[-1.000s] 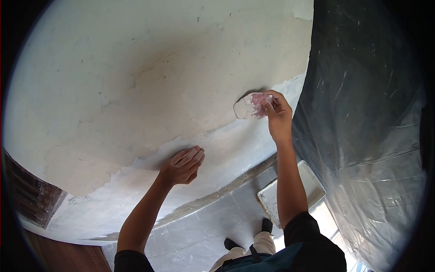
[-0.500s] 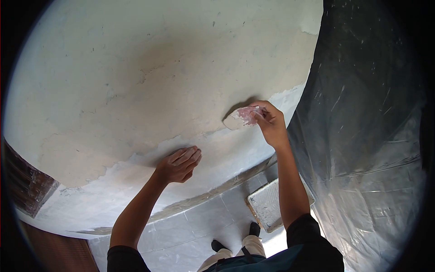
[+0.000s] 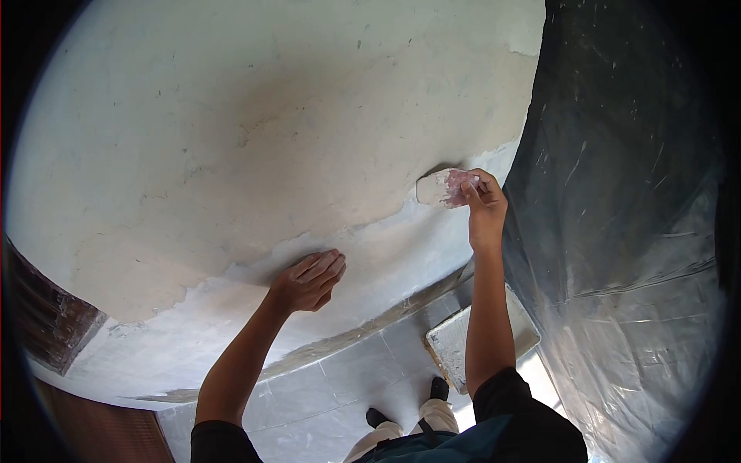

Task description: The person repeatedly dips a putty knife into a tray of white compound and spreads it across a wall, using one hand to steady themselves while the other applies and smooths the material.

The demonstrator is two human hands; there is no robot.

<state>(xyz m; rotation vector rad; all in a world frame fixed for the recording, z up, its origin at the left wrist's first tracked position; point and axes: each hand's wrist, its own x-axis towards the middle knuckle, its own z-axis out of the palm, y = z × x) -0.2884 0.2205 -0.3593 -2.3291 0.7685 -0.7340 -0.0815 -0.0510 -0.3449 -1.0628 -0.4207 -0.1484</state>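
Note:
My right hand (image 3: 487,202) pinches a pinkish putty scraper (image 3: 446,190) between thumb and fingers. White putty coats the flat blade, which lies against the wall (image 3: 324,147) close to its right side. Lower and to the left, my left hand (image 3: 310,281) rests on the wall with its fingers fairly straight and side by side. No tool shows in it; its palm is hidden. Beige compound covers the upper wall and ends in a ragged edge above a whiter band, near both hands.
A putty-smeared tray (image 3: 448,339) stands on the sheeted floor (image 3: 324,390) below my right arm. Plastic sheeting (image 3: 617,231) hangs along the right. A dark wooden piece (image 3: 54,312) borders the wall at the left. My feet are at the bottom.
My right hand has moved the scraper to the right along the wall, and its blade has turned a little. My left hand stays at nearly the same spot on the wall.

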